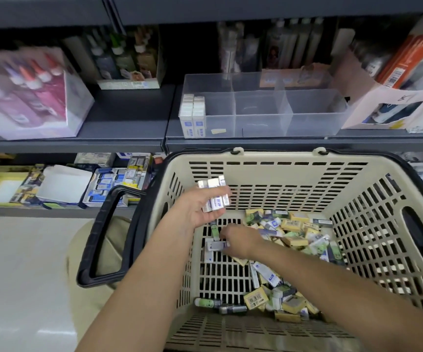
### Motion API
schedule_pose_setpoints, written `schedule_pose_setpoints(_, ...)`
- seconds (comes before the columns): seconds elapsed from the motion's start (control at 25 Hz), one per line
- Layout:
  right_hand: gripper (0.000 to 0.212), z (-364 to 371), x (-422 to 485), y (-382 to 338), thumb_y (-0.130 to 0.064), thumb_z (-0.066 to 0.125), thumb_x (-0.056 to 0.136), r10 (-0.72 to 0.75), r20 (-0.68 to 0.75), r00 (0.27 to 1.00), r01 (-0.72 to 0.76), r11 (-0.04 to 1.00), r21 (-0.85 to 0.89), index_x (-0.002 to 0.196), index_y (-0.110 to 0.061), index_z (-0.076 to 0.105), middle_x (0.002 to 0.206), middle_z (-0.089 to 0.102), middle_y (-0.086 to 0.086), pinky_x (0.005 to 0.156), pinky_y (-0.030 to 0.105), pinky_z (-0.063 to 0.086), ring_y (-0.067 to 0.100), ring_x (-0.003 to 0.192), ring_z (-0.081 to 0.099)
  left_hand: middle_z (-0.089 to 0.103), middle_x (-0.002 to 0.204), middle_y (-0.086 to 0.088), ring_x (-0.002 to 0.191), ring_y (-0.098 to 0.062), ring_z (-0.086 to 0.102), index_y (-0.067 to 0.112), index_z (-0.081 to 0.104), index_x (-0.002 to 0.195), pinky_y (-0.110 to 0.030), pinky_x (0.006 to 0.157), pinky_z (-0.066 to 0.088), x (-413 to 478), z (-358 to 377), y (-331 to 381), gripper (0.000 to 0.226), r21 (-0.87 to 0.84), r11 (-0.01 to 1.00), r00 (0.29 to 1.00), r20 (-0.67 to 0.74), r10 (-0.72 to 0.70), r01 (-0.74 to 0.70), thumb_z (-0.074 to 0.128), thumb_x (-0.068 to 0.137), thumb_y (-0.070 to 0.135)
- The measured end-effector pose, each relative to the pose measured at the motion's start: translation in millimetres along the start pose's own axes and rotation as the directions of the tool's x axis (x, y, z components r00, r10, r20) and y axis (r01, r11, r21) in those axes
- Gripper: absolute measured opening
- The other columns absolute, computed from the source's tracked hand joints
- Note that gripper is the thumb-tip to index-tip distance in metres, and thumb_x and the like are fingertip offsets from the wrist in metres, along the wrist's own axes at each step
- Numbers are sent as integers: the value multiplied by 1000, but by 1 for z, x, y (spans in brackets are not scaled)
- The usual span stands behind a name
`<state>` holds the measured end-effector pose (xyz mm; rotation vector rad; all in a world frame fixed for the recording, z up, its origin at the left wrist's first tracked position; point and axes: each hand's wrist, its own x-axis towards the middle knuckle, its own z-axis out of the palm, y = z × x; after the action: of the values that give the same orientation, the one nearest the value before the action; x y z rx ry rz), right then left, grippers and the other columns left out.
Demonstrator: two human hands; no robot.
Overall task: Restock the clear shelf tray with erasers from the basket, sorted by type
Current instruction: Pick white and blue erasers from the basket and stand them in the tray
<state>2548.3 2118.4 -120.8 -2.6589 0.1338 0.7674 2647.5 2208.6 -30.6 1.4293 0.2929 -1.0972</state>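
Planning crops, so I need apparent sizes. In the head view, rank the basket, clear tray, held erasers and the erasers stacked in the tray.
1. basket
2. clear tray
3. held erasers in the left hand and stacked erasers look alike; unranked.
The basket sits nearer the camera, enlarging it.

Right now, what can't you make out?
Head view:
- Right hand: its back hides the fingertips; grip on the white eraser unclear.
- Print on erasers in left hand: too small.
- Bottles: motion blur.
- Basket near wall: cut off by bottom edge.
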Motion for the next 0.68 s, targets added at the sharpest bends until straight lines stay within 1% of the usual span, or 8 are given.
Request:
schedule_pose_setpoints(0.04, 32, 5, 3, -3, -33, 57, 87, 13, 3, 1000, -13, 996, -94, 112, -13, 56, 115, 55, 7, 77, 38, 52, 26, 103, 57, 67, 99, -10, 88, -20, 63, 6, 64, 109, -20, 45, 50, -1, -2, -2, 36, 17, 1000, 1000, -3, 2, -2, 75, 75, 10)
schedule_pose_setpoints(0.12, 26, 4, 2, 0, -31, 55, 87, -15, -17, 1000, 13, 995, -96, 107, -14, 56, 112, 56, 6, 75, 36, 51, 26, 101, 57, 67, 98, -9, 87, -19, 63, 5, 64, 109, -22, 46, 51, 0, -3, -5, 37, 29, 1000, 1000, -3, -1, 1, 76, 74, 11)
schedule_pose_setpoints(0.24, 4, -17, -14, 19, -21, 58, 87, -33, -84, 996, 53, 969, 240, 89, -19, 59, 95, 66, 2, 70, 27, 52, 19, 87, 63, 68, 92, -7, 79, -16, 64, 7, 64, 104, -25, 55, 51, 7, -4, -14, 33, 18, 1000, 1000, 11, -17, 17, 76, 74, 9)
schedule_pose_setpoints(0.28, 3, -28, -22, 26, -18, 58, 87, 6, -119, 993, 40, 925, 378, 84, -20, 59, 90, 67, 2, 69, 24, 52, 18, 82, 64, 68, 90, -7, 79, -16, 63, 7, 64, 103, -26, 58, 51, 11, -4, -20, 31, 22, 999, 999, 24, -31, 31, 76, 74, 8)
schedule_pose_setpoints(0.36, 8, -48, -40, 39, -16, 58, 89, 94, -146, 985, 16, 789, 614, 83, -21, 61, 84, 68, 7, 70, 30, 54, 19, 74, 64, 67, 90, -6, 81, -17, 62, 8, 64, 101, -29, 61, 53, 16, -3, -31, 30, 41, 997, 995, 60, -75, 72, 75, 74, 8)
schedule_pose_setpoints(0.44, 10, -63, -53, 47, -16, 58, 90, 144, -129, 981, -3, 678, 735, 86, -20, 65, 79, 70, 9, 66, 35, 53, 16, 67, 65, 66, 99, -7, 92, -19, 62, 10, 64, 101, -34, 63, 54, 18, -2, -38, 30, 70, 994, 992, 84, -89, 83, 75, 74, 9)
schedule_pose_setpoints(0.52, 12, -71, -58, 49, -15, 57, 91, 172, -115, 978, -12, 601, 799, 88, -17, 69, 76, 71, 4, 58, 25, 51, 9, 61, 67, 67, 108, -9, 102, -22, 62, 9, 65, 101, -39, 66, 55, 19, -2, -42, 31, 91, 993, 987, 131, -92, 81, 77, 72, 8)
schedule_pose_setpoints(0.68, 15, -76, -57, 37, -20, 60, 90, 256, 25, 966, -95, 265, 960, 89, -7, 67, 83, 72, 11, 56, 20, 54, 14, 66, 70, 73, 87, -7, 81, -19, 71, 10, 67, 95, -35, 65, 57, 12, 2, -43, 35, 124, 987, 934, 330, -135, 99, 78, 66, 26)
